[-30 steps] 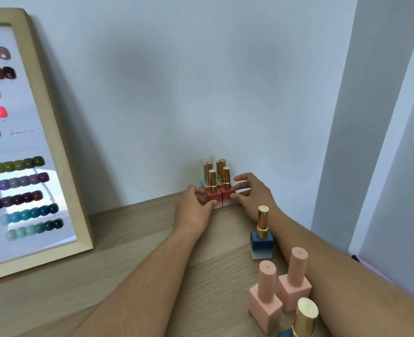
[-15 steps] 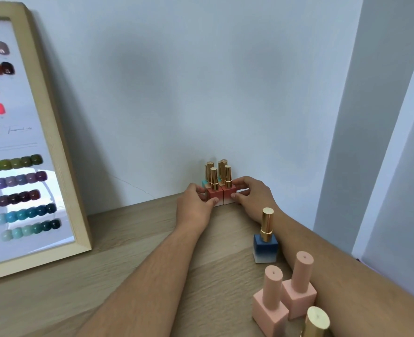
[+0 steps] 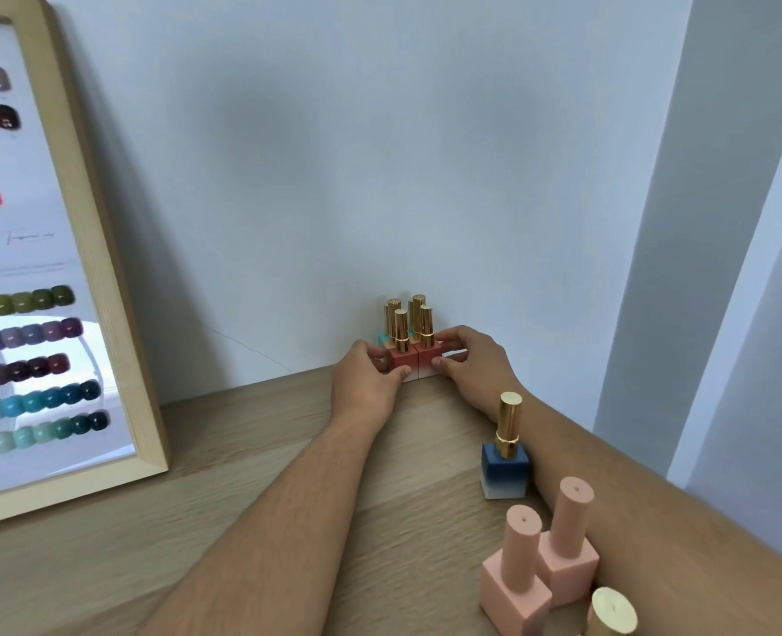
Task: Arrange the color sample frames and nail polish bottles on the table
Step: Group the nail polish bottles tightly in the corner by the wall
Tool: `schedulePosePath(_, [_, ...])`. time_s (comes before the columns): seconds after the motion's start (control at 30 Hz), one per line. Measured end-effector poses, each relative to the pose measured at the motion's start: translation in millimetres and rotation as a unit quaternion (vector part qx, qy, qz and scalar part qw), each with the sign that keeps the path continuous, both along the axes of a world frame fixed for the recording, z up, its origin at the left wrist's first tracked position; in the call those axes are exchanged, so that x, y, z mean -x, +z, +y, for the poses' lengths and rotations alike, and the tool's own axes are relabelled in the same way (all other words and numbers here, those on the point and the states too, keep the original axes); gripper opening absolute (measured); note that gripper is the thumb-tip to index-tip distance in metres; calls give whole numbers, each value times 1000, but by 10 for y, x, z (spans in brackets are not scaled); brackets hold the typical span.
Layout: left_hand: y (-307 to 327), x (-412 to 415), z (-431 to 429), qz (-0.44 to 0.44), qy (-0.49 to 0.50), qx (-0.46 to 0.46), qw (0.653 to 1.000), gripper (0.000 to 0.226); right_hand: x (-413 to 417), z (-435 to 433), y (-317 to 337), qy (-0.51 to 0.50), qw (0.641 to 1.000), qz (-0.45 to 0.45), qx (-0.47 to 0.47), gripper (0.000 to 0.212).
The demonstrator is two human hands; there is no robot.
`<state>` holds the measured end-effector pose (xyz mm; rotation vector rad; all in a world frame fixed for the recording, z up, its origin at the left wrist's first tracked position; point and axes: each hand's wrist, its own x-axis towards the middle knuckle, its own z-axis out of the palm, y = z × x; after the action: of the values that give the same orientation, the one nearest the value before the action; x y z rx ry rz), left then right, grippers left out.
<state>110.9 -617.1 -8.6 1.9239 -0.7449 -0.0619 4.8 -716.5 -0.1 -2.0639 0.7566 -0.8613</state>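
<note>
The right hand (image 3: 472, 367) has closed in: its fingers now pinch the cluster (image 3: 408, 348) tight against the wall (image 3: 380, 176), the left hand (image 3: 365, 383) gripping opposite. Squared up, seemingly; spare bottles (image 3: 505, 470) wait farther from the wall.

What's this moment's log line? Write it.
left hand: holds left red bottle | right hand: holds right red bottle | blue bottle: upright, untouched

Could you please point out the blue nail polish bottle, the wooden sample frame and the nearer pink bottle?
blue nail polish bottle (image 3: 505, 470): head view, on its square blue body.
wooden sample frame (image 3: 100, 263): head view, on its right-hand rail.
nearer pink bottle (image 3: 513, 594): head view, on its square body.
</note>
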Motion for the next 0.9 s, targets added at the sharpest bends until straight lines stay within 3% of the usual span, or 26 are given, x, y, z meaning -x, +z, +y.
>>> schedulePosePath(0.17, [11,100,257,20,-18,13,1000,46,230,89,2,-23,998,-52,-23,31])
schedulePosePath(0.33, [71,357,721,41,-37,38,998,40,715,361,30,-36,988,-140,-58,19])
schedulePosePath(0.6, [89,1071,1512,27,-129,52,990,23,1634,934,30,-29,984,-149,-94,15])
schedulePosePath(0.9, [89,1378,1674,23,-341,-92,935,49,2106,1339,37,109,986,-37,-121,25])
